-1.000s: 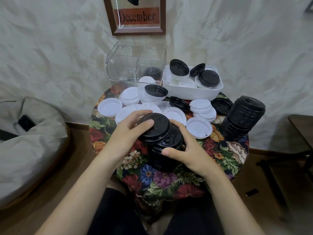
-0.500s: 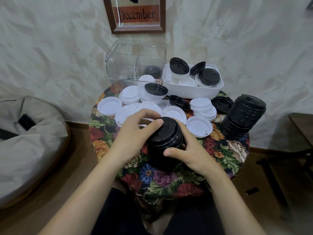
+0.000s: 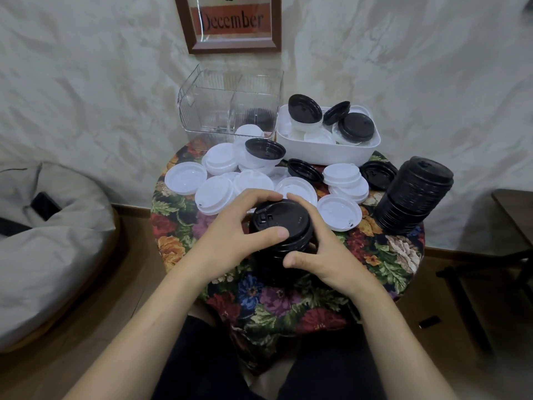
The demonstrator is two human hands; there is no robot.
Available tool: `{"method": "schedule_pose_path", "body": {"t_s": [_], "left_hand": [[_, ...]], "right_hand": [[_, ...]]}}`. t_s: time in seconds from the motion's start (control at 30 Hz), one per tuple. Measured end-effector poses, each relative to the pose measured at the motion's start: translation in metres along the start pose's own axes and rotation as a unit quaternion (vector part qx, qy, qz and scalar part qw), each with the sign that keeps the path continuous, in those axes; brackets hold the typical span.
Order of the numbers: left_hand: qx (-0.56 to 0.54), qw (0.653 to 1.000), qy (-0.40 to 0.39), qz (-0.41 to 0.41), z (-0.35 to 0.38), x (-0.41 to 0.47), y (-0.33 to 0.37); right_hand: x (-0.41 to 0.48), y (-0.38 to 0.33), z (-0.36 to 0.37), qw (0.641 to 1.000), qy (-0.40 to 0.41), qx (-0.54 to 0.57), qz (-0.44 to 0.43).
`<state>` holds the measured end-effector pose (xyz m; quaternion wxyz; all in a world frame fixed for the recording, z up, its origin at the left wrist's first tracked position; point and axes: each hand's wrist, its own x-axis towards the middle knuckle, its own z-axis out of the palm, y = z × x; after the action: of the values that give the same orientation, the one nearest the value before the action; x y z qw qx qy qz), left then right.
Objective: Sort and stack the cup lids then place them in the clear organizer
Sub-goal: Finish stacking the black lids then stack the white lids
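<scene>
Floral tablecloth (image 3: 288, 307) is covering a small round table just ahead of the person's lap. Left hand (image 3: 230, 241) is curling over the top of a short black lid stack (image 3: 281, 223), with the thumb lying across the near rim. Right hand (image 3: 326, 255) is cupping the stack's right side, with the thumb pressing its front. Both hands are grasping the stack, which is resting on the cloth near the front edge.

Behind it, loose white lids (image 3: 213, 194) are lying scattered, some overlapping, with single black lids (image 3: 305, 170) among them. To the right, a tall black lid stack (image 3: 415, 194) is leaning slightly, well apart from the hands.

Farther back, a white tub (image 3: 326, 153) is holding mixed black and white lids. Just left of it, the clear organizer (image 3: 230, 111) is standing by the wall, with dark lids (image 3: 258, 118) showing dimly in its right compartment. A framed "December" sign (image 3: 233, 21) is hanging above.
</scene>
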<state>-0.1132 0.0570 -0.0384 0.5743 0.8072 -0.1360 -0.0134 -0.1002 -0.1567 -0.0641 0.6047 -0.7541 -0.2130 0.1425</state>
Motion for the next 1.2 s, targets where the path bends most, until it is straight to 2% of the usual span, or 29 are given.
{"method": "schedule_pose_path", "body": {"t_s": [0.47, 1.2], "left_hand": [[-0.050, 0.999, -0.001, -0.021, 0.014, -0.016, -0.016], [-0.025, 0.999, -0.022, -0.004, 0.019, -0.014, -0.022]], "right_hand": [[0.001, -0.001, 0.002, 0.999, 0.029, 0.016, -0.003], [-0.003, 0.008, -0.001, 1.000, 0.009, 0.026, -0.007]]}}
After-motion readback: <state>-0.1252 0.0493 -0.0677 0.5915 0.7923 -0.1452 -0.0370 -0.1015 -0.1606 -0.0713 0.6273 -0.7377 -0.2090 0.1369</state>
